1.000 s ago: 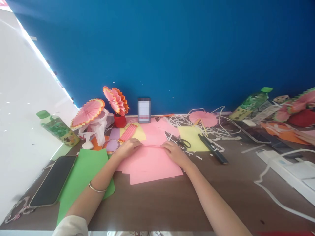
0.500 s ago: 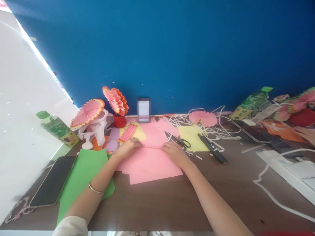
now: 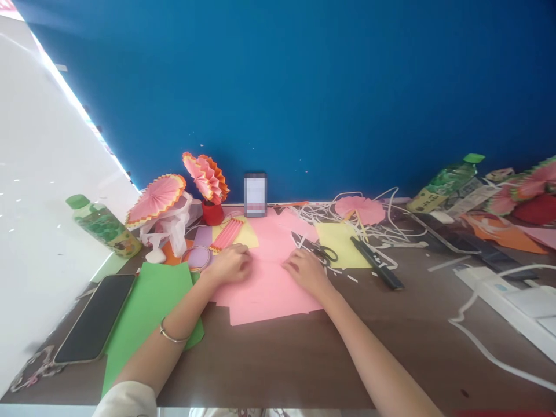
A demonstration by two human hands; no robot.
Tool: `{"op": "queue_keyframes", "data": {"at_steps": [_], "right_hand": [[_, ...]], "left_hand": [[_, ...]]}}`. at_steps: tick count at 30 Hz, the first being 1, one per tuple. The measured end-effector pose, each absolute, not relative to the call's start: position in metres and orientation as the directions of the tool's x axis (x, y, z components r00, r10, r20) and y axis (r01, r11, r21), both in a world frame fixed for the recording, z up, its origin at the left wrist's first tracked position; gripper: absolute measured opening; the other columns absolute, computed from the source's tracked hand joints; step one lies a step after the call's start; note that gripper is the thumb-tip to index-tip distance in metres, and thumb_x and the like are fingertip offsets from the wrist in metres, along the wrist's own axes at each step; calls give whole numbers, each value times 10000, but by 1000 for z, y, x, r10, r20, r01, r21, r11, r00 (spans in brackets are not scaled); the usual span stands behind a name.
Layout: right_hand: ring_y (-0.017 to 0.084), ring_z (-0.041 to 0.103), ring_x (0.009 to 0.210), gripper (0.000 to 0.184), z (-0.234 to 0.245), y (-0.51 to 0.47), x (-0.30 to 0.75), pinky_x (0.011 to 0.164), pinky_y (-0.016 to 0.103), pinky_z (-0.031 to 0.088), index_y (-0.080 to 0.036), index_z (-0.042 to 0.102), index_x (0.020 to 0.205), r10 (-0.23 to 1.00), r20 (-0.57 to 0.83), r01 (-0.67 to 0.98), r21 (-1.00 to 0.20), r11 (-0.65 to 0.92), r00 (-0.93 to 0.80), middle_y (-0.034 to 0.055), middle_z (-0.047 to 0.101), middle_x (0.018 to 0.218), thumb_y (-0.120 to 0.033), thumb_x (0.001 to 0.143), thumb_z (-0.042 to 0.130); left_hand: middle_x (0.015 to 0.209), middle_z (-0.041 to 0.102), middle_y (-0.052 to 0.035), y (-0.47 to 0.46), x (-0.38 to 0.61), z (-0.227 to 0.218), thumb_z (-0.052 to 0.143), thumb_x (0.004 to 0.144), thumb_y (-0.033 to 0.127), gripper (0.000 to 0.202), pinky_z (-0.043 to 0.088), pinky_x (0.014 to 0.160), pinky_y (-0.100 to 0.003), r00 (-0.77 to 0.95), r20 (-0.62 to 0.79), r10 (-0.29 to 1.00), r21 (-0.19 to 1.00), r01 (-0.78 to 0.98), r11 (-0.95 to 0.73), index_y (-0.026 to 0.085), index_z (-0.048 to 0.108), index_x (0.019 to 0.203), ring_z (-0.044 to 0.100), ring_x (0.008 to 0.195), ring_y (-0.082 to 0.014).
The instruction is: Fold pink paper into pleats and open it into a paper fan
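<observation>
Pink paper sheets [image 3: 269, 304] lie in front of me on the brown table, overlapping. My left hand [image 3: 234, 263] is closed, fingers curled and pressed at the left side of the top pink paper. My right hand [image 3: 306, 269] pinches at its right side, fingertips bent inward. Between the hands a faint crease crosses the pink paper; its exact edge is hard to make out. Black-handled scissors [image 3: 326, 253] lie just beyond my right hand. Close to my left hand are a pleated pink paper strip [image 3: 228, 234] and a round ring [image 3: 197, 258].
Green sheets [image 3: 147, 307] and a dark phone [image 3: 95, 318] lie at left. Paper fans [image 3: 157, 198], a bottle [image 3: 102, 226] and a propped phone [image 3: 255, 196] stand behind. White paper strips [image 3: 313, 214], a long black tool [image 3: 377, 263] and a power strip [image 3: 508, 301] are at right.
The raised pink fold between my hands has flattened to a faint line. Both hands stay in nearly the same place, with fingers more curled. Another person's hand at far right has left view.
</observation>
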State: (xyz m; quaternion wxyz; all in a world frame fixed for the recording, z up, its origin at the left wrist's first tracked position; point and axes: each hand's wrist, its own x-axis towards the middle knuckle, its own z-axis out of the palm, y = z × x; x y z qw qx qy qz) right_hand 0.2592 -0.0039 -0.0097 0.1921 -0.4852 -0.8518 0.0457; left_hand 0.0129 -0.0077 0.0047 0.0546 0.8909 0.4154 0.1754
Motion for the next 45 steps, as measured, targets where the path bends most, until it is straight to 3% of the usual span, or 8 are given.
{"op": "queue_keyframes", "data": {"at_steps": [8, 13, 16, 26, 30, 35, 38, 45], "right_hand": [[213, 515, 797, 105, -15, 0, 255, 705, 316, 364, -192, 555, 768, 913, 233, 873, -288, 394, -335, 57, 599, 839, -296, 779, 546], [199, 526, 763, 109, -14, -4, 255, 711, 318, 328, -202, 514, 722, 890, 299, 835, -336, 436, -345, 25, 613, 758, -275, 802, 508], [184, 540, 735, 103, -13, -5, 255, 704, 309, 325, -204, 509, 708, 873, 373, 793, -404, 457, -313, 11, 614, 726, -262, 793, 516], [187, 555, 737, 104, -10, 2, 266, 745, 338, 338, -251, 664, 672, 851, 460, 719, -498, 484, -254, -13, 679, 698, -263, 747, 592], [191, 542, 757, 139, -6, -2, 265, 775, 360, 304, -242, 661, 674, 792, 540, 768, -367, 525, -284, -5, 679, 704, -252, 776, 566], [228, 505, 950, 238, -5, -14, 250, 859, 404, 227, -217, 614, 980, 667, 599, 781, -109, 615, -443, 48, 658, 970, -344, 782, 580], [178, 520, 871, 124, -7, -15, 244, 846, 375, 239, -214, 625, 880, 602, 637, 755, -48, 654, -481, 20, 663, 834, -258, 840, 516], [132, 498, 730, 248, -5, -16, 244, 805, 328, 283, -189, 615, 744, 514, 670, 719, 41, 694, -535, 13, 609, 683, -83, 848, 416]], "left_hand": [[835, 637, -45, -3, 17, -13, 492, 806, 294, 253, 433, 693, -269, 362, 349, 864, 452, 742, -494, 169, 640, 643, 569, 768, -153], [830, 629, -47, 0, 16, -20, 561, 773, 336, 206, 432, 649, -263, 294, 326, 898, 563, 703, -435, 155, 631, 844, 552, 746, -154], [857, 647, -48, 2, 15, -22, 554, 791, 325, 232, 424, 725, -290, 345, 337, 876, 570, 665, -481, 180, 635, 953, 549, 795, -165], [682, 618, -27, 4, 13, -19, 544, 808, 284, 166, 404, 688, -282, 356, 399, 845, 594, 602, -534, 195, 680, 773, 518, 709, -147], [661, 580, -31, 1, 18, -20, 496, 837, 263, 202, 390, 645, -270, 372, 490, 788, 496, 625, -603, 177, 664, 764, 504, 685, -141], [628, 552, -35, -6, 27, -19, 433, 868, 241, 253, 369, 643, -287, 444, 565, 696, 311, 666, -677, 176, 653, 761, 483, 675, -149], [666, 580, -40, -7, 28, -20, 434, 869, 233, 239, 368, 655, -291, 485, 558, 673, 277, 656, -702, 183, 649, 779, 492, 700, -151], [727, 601, -39, -11, 32, -16, 460, 858, 269, 200, 361, 700, -305, 486, 547, 681, 226, 698, -679, 180, 629, 796, 509, 748, -154]]}}
